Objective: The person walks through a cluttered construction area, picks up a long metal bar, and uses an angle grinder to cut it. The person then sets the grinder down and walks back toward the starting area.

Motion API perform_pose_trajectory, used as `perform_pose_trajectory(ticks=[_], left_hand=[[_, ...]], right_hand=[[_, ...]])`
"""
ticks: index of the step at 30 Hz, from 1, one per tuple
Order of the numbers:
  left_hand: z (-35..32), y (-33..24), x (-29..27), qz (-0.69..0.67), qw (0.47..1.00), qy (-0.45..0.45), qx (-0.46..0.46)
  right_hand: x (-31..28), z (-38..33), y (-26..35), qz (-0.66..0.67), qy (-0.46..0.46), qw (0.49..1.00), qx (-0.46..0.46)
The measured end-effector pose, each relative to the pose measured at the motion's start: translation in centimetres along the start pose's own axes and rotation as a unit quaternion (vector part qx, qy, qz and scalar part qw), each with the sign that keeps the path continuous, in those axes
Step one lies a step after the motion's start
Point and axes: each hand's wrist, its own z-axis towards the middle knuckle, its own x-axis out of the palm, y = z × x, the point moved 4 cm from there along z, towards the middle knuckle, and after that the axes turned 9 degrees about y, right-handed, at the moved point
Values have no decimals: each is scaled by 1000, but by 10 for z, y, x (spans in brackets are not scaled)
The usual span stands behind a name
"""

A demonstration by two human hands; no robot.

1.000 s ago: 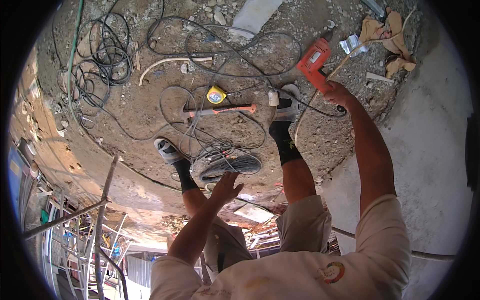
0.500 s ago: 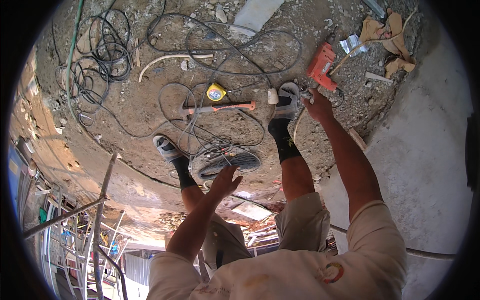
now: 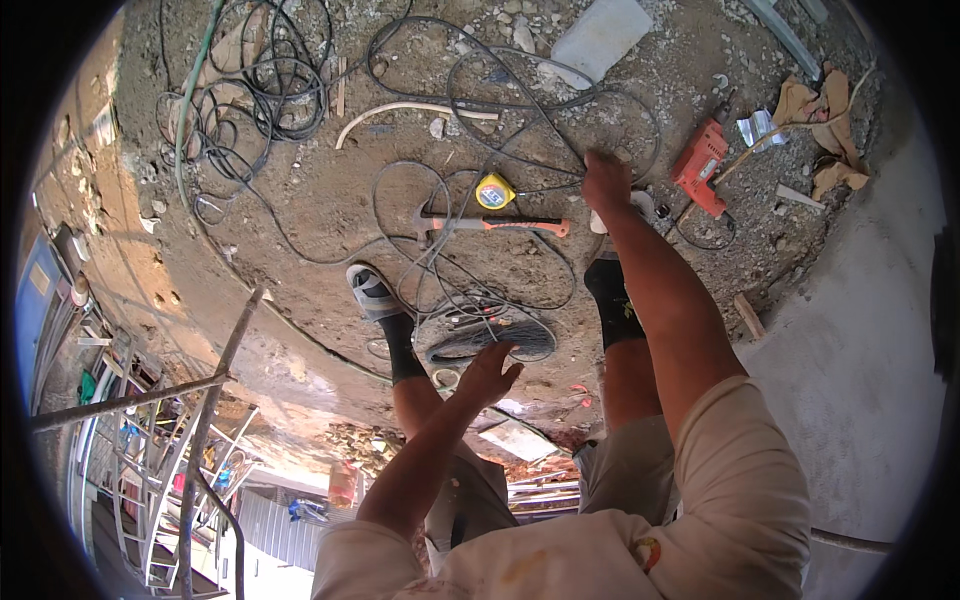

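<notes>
My right hand (image 3: 606,186) is closed around the end of a black cable (image 3: 548,125) that runs up and left from it in loops. A whitish piece shows just below that hand, partly hidden. My left hand (image 3: 490,374) hangs with its fingers stretched out, empty, beside a dark coil (image 3: 505,343) on the ground between my feet. Left of my right hand lie a yellow tape measure (image 3: 494,191) and, below it, a hammer (image 3: 500,224) with an orange and grey handle. A red power drill (image 3: 701,166) rests on the dirt to the right.
A tangle of black cable (image 3: 270,95) and a green hose (image 3: 180,150) lie at the left. Torn brown paper (image 3: 835,125), a metal strip (image 3: 785,38) and a grey slab (image 3: 603,42) lie farther off. Metal scaffolding (image 3: 205,420) stands lower left, pale concrete (image 3: 850,400) at right.
My right hand has moved from near the drill's cord, left and away from me, and closed on the black cable. The view has shifted; my left hand stays low by the coil.
</notes>
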Motion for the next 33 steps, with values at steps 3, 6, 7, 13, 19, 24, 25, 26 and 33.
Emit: perform_pose_trajectory(ticks=[3,6,7,13,19,24,25,26,33], left_hand=[[-3,8,-6,10,999,-33,12],[-10,-3,-20,-3,994,-95,50],[-13,-13,-26,-51,992,-100,57],[-4,-44,-62,-133,978,-146,71],[-33,-102,-107,-506,853,-106,76],[-108,-128,-110,-301,914,-180,206],[-134,-143,-110,-246,923,-188,229],[-165,-155,-106,-193,930,-197,243],[-333,-227,-75,-13,906,-37,421]], right_hand=[[1,-15,17,-16,152,988,-15],[2,-55,20,165,174,968,-72],[7,-81,19,234,87,963,-98],[-60,-182,84,292,147,930,-168],[-108,-304,159,338,77,881,-323],[-135,-334,155,413,27,850,-326],[-138,-329,144,442,-34,842,-309],[-136,-319,129,432,-77,867,-236],[-160,-229,151,362,79,926,-72]])
